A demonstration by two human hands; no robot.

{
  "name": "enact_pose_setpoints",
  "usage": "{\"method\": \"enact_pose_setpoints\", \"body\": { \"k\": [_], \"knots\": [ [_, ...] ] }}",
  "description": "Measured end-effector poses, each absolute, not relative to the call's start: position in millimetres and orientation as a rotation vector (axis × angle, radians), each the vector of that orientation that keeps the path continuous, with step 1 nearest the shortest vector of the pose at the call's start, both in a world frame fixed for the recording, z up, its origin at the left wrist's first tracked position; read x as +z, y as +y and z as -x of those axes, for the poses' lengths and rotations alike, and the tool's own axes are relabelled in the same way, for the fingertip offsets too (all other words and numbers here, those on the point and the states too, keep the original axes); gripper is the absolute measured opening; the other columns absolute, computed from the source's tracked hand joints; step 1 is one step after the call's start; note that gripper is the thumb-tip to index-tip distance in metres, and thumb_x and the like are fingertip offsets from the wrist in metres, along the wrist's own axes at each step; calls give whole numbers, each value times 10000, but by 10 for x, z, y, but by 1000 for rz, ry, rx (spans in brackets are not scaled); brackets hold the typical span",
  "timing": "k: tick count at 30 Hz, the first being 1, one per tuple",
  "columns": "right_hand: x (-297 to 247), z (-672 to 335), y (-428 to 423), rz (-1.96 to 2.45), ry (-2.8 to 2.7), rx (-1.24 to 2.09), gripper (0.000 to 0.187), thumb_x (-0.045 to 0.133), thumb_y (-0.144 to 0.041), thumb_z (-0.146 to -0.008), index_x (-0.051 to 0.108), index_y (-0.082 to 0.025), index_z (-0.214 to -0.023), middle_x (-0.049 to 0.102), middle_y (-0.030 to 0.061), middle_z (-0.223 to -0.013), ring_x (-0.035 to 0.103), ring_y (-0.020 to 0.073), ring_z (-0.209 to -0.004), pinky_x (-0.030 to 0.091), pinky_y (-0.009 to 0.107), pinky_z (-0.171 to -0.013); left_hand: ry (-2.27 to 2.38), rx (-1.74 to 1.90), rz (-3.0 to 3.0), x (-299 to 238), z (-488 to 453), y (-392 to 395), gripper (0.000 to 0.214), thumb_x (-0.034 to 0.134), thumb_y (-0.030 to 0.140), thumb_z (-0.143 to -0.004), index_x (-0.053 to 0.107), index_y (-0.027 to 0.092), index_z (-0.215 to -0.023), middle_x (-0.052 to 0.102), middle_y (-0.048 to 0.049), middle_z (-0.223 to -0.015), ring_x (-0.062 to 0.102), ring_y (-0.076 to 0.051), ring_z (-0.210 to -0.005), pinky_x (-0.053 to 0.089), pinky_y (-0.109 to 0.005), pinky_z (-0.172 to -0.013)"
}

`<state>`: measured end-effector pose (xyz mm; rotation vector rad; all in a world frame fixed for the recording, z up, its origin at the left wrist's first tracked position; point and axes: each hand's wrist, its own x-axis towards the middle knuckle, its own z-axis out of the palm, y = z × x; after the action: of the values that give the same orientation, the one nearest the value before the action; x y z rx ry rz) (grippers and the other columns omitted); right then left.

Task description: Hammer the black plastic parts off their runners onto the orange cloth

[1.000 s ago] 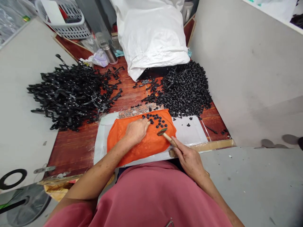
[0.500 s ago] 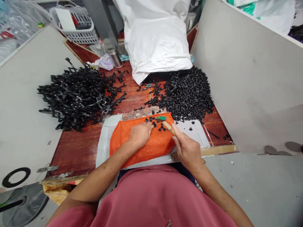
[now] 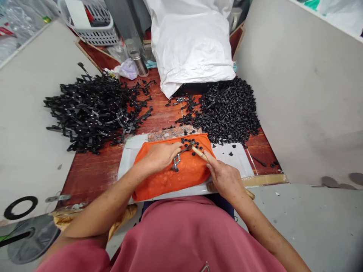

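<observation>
My right hand (image 3: 225, 175) is wrapped round the wooden handle of a small hammer (image 3: 200, 153). Its dark head lies just above the orange cloth (image 3: 159, 183), close to the fingers of my left hand. Pinched in my left hand (image 3: 161, 155) is a black jointed plastic strip (image 3: 177, 161), partly hidden by the fingers, its links folded over the cloth. Small round black caps (image 3: 196, 147) sit in a loose cluster around the hammer head. I cannot tell whether the head touches the strip.
At the left rises a tangled pile of black jointed strips (image 3: 90, 113). A heap of small black plastic pieces (image 3: 229, 113) lies at the right, below a white sack (image 3: 193, 49). A steel flask (image 3: 139, 64) and a basket (image 3: 98, 36) stand behind. Grey partitions (image 3: 295, 94) flank the table.
A black jointed strip now shows under my left hand, which has shifted slightly left. The hammer head has turned and dropped a little, hiding its green side. The view has tilted slightly.
</observation>
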<state>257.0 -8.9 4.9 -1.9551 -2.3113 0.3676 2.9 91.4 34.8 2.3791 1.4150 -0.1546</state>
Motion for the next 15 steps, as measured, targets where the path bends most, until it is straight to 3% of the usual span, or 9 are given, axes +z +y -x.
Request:
{"method": "enact_pose_setpoints", "body": {
  "k": [5, 8, 12, 15],
  "knots": [
    [27, -2655, 7, 1893, -2337, 356, 560, 432, -314, -1066, 368, -352, -1621, 790, 32, -946, 727, 207, -754, 521, 292, -663, 941, -119, -2626, 646, 218, 1107, 383, 543, 269, -973, 724, 426, -1271, 675, -81, -1197, 575, -288, -1212, 345, -486, -1150],
    [22, -2654, 28, 1856, -2350, 344, 572, 435, -310, -1065, 348, -363, -1628, 798, 29, -986, 726, 194, -743, 523, 280, -655, 723, -196, -2592, 601, 133, 1146, 376, 691, 183, -861, 780, 437, -1123, 665, -56, -1266, 519, -288, -1325, 242, -522, -1229],
    [64, -2648, -7, 1889, -2351, 325, 576, 460, -283, -1050, 386, -330, -1619, 798, 48, -953, 734, 215, -744, 543, 298, -668, 622, -174, -2697, 509, 52, 1077, 194, 665, 160, -892, 790, 308, -880, 601, -57, -1444, 419, -297, -1455, 216, -535, -1247],
    [113, -2725, -78, 1838, -2220, 395, 557, 433, -294, -1064, 385, -343, -1617, 799, 55, -1100, 761, 232, -873, 580, 322, -748, 636, -102, -2777, 563, 147, 981, 197, 604, 198, -958, 758, 283, -869, 596, -37, -1476, 420, -282, -1465, 217, -523, -1248]
  ]
}}
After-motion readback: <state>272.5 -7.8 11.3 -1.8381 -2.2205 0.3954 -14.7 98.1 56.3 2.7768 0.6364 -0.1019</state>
